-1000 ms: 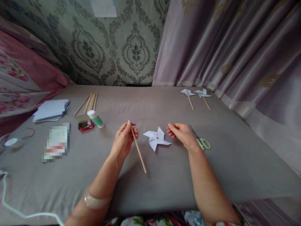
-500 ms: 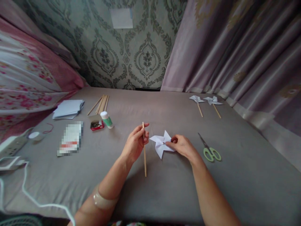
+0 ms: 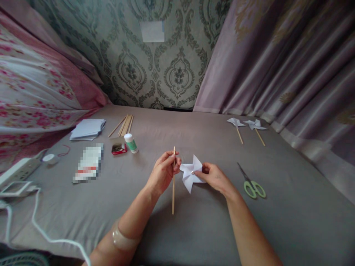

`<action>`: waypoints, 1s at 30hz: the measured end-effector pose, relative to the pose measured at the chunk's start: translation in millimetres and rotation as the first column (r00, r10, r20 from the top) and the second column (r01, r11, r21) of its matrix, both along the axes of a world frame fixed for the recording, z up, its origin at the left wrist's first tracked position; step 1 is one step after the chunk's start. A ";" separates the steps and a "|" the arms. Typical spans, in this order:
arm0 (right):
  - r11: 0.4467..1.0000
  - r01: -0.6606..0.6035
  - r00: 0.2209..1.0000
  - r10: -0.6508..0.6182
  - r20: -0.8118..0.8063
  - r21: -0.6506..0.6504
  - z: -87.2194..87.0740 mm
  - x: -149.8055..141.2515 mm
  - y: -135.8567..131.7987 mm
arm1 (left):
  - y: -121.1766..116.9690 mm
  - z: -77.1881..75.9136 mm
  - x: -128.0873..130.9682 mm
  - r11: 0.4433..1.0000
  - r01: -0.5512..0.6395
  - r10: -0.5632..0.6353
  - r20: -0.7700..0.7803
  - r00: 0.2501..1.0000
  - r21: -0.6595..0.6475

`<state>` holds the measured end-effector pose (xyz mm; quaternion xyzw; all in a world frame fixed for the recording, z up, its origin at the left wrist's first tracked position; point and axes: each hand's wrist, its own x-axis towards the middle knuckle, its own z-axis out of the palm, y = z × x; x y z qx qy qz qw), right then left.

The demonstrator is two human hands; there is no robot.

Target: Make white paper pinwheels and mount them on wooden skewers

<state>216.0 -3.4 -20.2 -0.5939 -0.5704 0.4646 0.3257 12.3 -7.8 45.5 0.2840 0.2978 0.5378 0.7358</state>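
Item: left hand [image 3: 165, 168], closed, gripping a thin wooden stick [image 3: 173, 195] between thumb and fingers; stick near upright in view, its top end showing above the grip, its longer part below. A pale bracelet [image 3: 124, 238] on the same arm

Item: right hand [image 3: 219, 179], closed in a pinch on a white four-bladed paper pinwheel [image 3: 188, 181], thumb beside the shiny pin [image 3: 192, 172] at its centre. Pinwheel lies just to the right of the stick, with no join visible between them; whether it rests flat on the grey cloth [image 3: 199, 232] or is slightly raised, cannot tell

Change noted: right hand, a moment ago apart from the paper, has come onto it; the stick, slanted then, stands straighter. Judged meaning: each hand now has charge of one piece, and the pinwheel is steadied near its centre

Right side: scissors [image 3: 250, 181] with green handles, blades pointing away. Far right: two pinwheels on sticks, one here [image 3: 235, 122], one here [image 3: 254, 124], side by side

Left side: stack of white paper [image 3: 87, 128]; loose bundle of sticks [image 3: 126, 125]; open red box [image 3: 119, 149] of small pieces, contents too small to tell; white-capped green tube [image 3: 132, 145] just beside it; blurred packet [image 3: 90, 162]; power strip [image 3: 18, 171] with white cable [image 3: 55, 242]
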 end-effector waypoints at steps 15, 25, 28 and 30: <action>0.995 -0.081 0.971 0.064 -0.232 -0.064 17.8 -19.5 -5.4 | 4.6 -3.2 -4.9 0.994 0.095 -0.086 0.188 0.978 -0.044; 0.995 -0.081 0.987 0.071 -0.145 -0.064 17.9 -26.8 -7.1 | 1.8 -1.5 -3.1 0.995 0.099 -0.093 0.155 0.983 -0.033; 0.995 -0.083 0.988 0.075 -0.133 -0.057 17.0 -30.5 -7.6 | 0.3 -0.7 -1.7 0.996 0.083 -0.080 0.119 0.990 -0.021; 0.993 -0.093 0.984 0.082 -0.159 -0.069 17.8 -31.6 -7.8 | -0.4 0.2 -1.6 0.997 0.072 -0.070 0.099 0.993 -0.016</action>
